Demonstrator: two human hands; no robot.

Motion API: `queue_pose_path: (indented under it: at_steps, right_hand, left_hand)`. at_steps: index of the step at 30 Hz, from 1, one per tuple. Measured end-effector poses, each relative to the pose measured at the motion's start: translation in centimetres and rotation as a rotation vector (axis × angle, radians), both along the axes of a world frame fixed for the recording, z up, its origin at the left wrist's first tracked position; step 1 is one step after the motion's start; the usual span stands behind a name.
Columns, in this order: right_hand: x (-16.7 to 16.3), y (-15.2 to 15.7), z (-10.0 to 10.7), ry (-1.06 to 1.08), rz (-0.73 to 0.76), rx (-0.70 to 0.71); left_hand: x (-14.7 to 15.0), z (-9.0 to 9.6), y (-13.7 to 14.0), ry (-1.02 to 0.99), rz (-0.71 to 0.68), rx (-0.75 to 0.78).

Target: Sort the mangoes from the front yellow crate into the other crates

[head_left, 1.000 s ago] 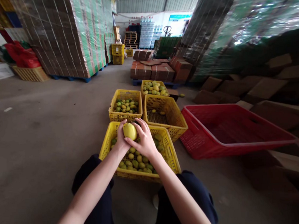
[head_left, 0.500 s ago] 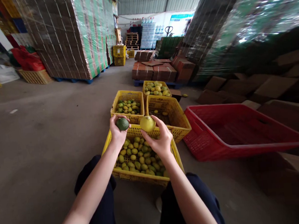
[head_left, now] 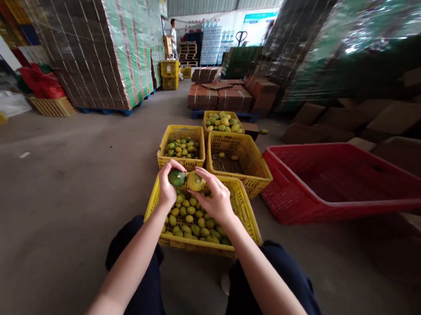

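My left hand is closed around a dark green lemon, its fingers curled over the far side. In my right hand a larger yellow lemon is gripped between thumb and fingers. The two fruits are side by side, touching or nearly so. Both are held above the near end of a yellow crate, which contains many green-yellow lemons. My forearms and hands cover part of that crate.
Behind stand a yellow crate of greenish lemons, a crate with a few lemons, and a fuller crate. A red basket is at right. Flattened cartons lie behind, wrapped pallets at left. A person stands far back.
My right hand has moved left, bringing the yellow lemon beside the green one. Both fruits have been turned in the fingers. A person has come into view at the back.
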State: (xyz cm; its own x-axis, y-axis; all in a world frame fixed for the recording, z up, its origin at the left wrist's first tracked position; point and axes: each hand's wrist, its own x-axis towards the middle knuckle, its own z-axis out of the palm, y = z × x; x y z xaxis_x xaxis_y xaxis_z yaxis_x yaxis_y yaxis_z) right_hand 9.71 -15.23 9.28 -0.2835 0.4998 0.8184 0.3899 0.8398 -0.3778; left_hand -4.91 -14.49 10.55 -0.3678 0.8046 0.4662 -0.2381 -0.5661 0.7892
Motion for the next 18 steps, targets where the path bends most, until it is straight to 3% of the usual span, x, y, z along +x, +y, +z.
queue_pose_path:
  at_steps: [7, 10, 13, 18]
  right_hand:
    - [0.1, 0.1, -0.1, -0.030, 0.008, 0.027]
    - [0.1, 0.1, -0.1, -0.011, 0.000, -0.042]
    - [-0.1, 0.5, -0.2, 0.063, -0.032, -0.250]
    - [0.0, 2.1, -1.0, 0.308, -0.138, -0.766]
  left_hand:
    - [0.0, 0.4, -0.4, 0.049, -0.039, 0.047]
    - [0.0, 0.3, 0.0, 0.045, -0.024, -0.030]
    - [0.2, 0.2, 0.7, -0.061, -0.047, -0.205]
    - [1.2, -0.4, 1.6, -0.442, -0.250, -0.471]
